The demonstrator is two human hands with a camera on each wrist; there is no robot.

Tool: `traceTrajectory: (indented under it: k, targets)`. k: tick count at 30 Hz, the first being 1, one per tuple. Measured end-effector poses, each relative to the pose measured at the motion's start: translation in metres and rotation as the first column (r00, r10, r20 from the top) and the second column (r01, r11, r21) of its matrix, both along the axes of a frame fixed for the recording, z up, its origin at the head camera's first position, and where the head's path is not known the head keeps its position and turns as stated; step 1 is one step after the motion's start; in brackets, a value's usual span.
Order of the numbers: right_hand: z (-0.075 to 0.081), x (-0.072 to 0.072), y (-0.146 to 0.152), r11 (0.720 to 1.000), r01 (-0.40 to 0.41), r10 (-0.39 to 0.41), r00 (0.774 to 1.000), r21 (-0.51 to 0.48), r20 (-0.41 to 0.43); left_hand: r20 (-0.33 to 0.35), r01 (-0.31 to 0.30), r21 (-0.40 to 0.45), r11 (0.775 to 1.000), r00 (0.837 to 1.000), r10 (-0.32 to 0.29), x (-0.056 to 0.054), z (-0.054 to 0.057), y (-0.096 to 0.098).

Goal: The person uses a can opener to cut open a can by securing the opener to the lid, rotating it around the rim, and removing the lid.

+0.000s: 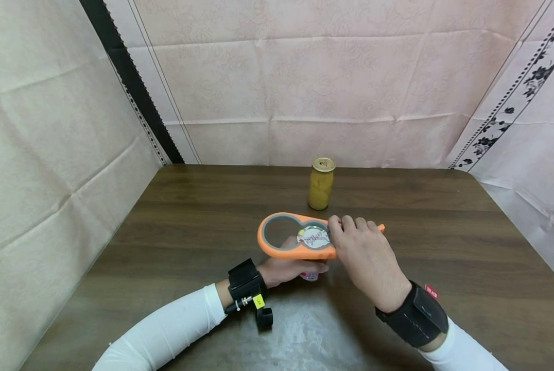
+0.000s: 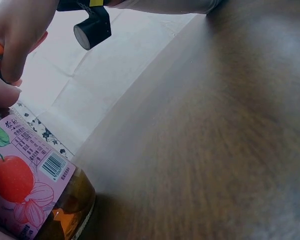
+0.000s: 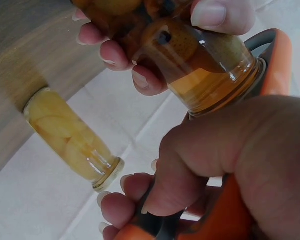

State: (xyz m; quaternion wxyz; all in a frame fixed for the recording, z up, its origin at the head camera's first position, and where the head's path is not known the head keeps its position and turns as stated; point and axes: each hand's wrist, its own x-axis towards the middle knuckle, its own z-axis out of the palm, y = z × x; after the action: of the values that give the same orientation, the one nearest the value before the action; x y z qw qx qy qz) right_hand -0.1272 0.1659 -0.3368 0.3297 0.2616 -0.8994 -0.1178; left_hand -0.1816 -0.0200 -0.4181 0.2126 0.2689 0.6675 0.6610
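Note:
My left hand [image 1: 280, 271] grips a glass jar [image 3: 217, 95] of fruit in amber liquid, its fingers wrapped around the side. The jar's pink label [image 2: 37, 172] with a red fruit drawing and barcode faces the left wrist view. An orange and grey jar opener [image 1: 300, 252] lies across the jar's top, its opening around the lid [image 1: 314, 237]. With fingers curled, my right hand [image 1: 365, 252] holds the opener's handle end at the right of the lid. In the head view, most of the jar is hidden beneath the opener.
Behind the opener stands a second jar [image 1: 321, 188], upright, with yellow fruit and a gold lid. Both jars are on a dark wooden table [image 1: 203, 206]. Pale patterned cloth [image 1: 305, 82] hangs at the back and both sides.

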Motion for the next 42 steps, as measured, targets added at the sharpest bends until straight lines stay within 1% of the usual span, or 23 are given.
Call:
traceTrajectory:
  k: [5, 10, 14, 19, 21, 23, 29, 34, 36, 39, 40, 41, 42]
  targets:
    - [0.0, -0.002, 0.001, 1.0, -0.002, 0.002, 1.0, -0.005, 0.004, -0.026, 0.01, -0.004, 1.0, 1.0, -0.01, -0.001, -0.001, -0.001]
    - [0.0, -0.003, 0.001, 1.0, -0.005, 0.005, 1.0, -0.017, 0.024, -0.055, 0.012, -0.002, 1.0, 0.998, -0.012, -0.004, -0.005, -0.001]
    - [-0.001, -0.005, 0.001, 1.0, -0.009, 0.01, 1.0, -0.027, 0.026, -0.072, 0.033, 0.039, 0.999, 0.997, -0.03, -0.004, -0.005, 0.0]
    - [-0.002, -0.006, 0.002, 0.999, -0.021, 0.022, 0.999, -0.03, 0.023, -0.051, 0.068, 0.091, 0.994, 0.997, -0.063, -0.004, -0.005, 0.001]
    - [-0.003, -0.007, 0.003, 0.999, -0.026, 0.027, 0.999, -0.031, 0.03, -0.048, 0.065, 0.091, 0.994, 0.997, -0.061, -0.004, -0.005, 0.001]
    - [-0.003, -0.007, 0.003, 0.999, -0.03, 0.031, 0.999, -0.032, 0.038, -0.057, 0.05, 0.082, 0.995, 0.997, -0.045, -0.004, -0.005, 0.001]
    - [-0.003, -0.01, 0.005, 0.998, -0.039, 0.041, 0.997, -0.044, 0.06, -0.018, 0.054, 0.069, 0.996, 0.998, -0.053, -0.005, -0.003, 0.002]
    - [-0.004, -0.012, 0.006, 0.997, -0.049, 0.053, 0.997, -0.062, 0.059, -0.07, 0.038, 0.058, 0.998, 0.997, -0.033, -0.004, 0.0, 0.002]
    - [-0.004, -0.012, 0.006, 0.996, -0.056, 0.06, 0.997, -0.07, 0.054, -0.061, 0.042, 0.069, 0.997, 0.997, -0.038, -0.003, 0.001, 0.001]
    - [-0.005, -0.013, 0.007, 0.995, -0.068, 0.072, 0.996, -0.077, 0.048, 0.023, 0.097, 0.114, 0.989, 0.995, -0.1, -0.002, 0.003, 0.001]
    - [-0.005, -0.014, 0.008, 0.994, -0.072, 0.076, 0.996, -0.078, 0.047, 0.035, 0.102, 0.121, 0.987, 0.994, -0.107, -0.002, 0.003, 0.001]
    - [-0.006, -0.014, 0.008, 0.994, -0.075, 0.078, 0.996, -0.077, 0.047, 0.023, 0.101, 0.122, 0.987, 0.994, -0.104, -0.002, 0.003, 0.001]
    - [-0.006, -0.015, 0.008, 0.994, -0.078, 0.082, 0.995, -0.077, 0.05, 0.031, 0.112, 0.125, 0.986, 0.993, -0.117, -0.002, 0.003, 0.001]
